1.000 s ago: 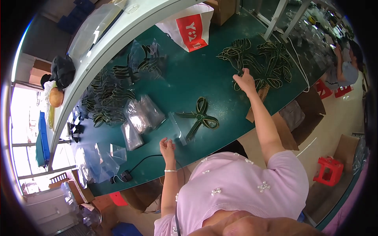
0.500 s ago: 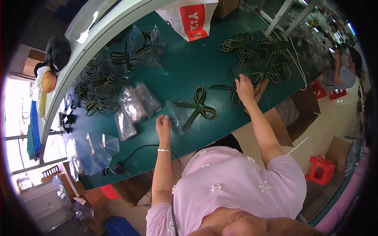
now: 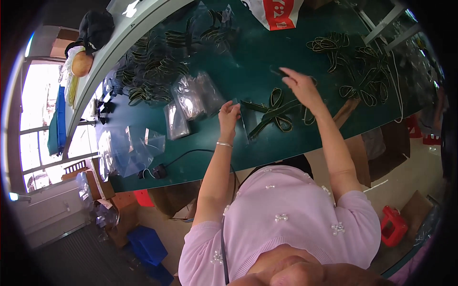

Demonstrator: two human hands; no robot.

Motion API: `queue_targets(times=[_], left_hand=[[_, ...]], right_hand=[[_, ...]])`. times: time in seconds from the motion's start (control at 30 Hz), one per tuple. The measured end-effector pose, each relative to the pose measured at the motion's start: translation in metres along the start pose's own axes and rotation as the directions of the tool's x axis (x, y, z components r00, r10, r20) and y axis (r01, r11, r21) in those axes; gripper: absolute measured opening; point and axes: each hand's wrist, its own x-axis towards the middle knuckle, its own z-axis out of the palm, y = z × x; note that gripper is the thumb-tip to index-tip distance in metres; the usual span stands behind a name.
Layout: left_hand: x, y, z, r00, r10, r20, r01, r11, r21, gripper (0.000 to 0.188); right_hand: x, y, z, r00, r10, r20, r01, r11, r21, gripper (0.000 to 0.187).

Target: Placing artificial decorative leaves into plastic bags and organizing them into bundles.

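My left hand (image 3: 230,116), fingers pinched, is at the top corner of a clear plastic bag (image 3: 245,125). A dark green, yellow-edged looped strap (image 3: 275,93) lies partly over that bag. My right hand (image 3: 304,91) is held over a second strap of the same kind, fingers closed about its middle. One dark end of it (image 3: 275,72) sticks out past my fingertips, and a loop hangs below the palm. My hand hides most of this second strap.
Several bundled straps (image 3: 365,71) lie at the right, beside a white cable (image 3: 397,86). A large heap of bagged straps (image 3: 152,66) and stacks of clear bags (image 3: 190,97) are at the left. A white-and-red bag (image 3: 281,14) stands at the far edge. Black cable (image 3: 191,151) crosses the front.
My right hand has drawn the second strap leftward, toward the strap by the bag. The left hand has come up to the bag's corner and its fingers have closed. The whole view has shifted.
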Motion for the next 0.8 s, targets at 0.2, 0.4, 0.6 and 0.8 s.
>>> queue_targets(times=[0.2,0.4,0.6,0.8], left_hand=[[0.009,-0.002,0.009,0.991,0.039,0.132,-0.014,0.983,-0.184,0.028],[0.011,-0.008,0.005,0.991,0.06,0.123,-0.033,0.976,-0.216,0.022],[0.008,-0.002,0.004,0.984,0.079,0.157,-0.051,0.984,-0.174,0.024],[-0.001,0.003,0.016,0.975,0.157,0.158,-0.16,0.987,0.001,0.028]], right_hand=[[-0.007,0.042,0.107,0.953,-0.134,0.272,0.188,0.964,-0.186,0.033],[-0.006,0.048,0.129,0.935,-0.106,0.34,0.217,0.926,-0.307,0.032],[-0.002,0.036,0.123,0.906,0.023,0.423,0.128,0.937,-0.325,0.033],[-0.002,0.039,0.137,0.936,-0.016,0.351,0.162,0.906,-0.39,0.025]])
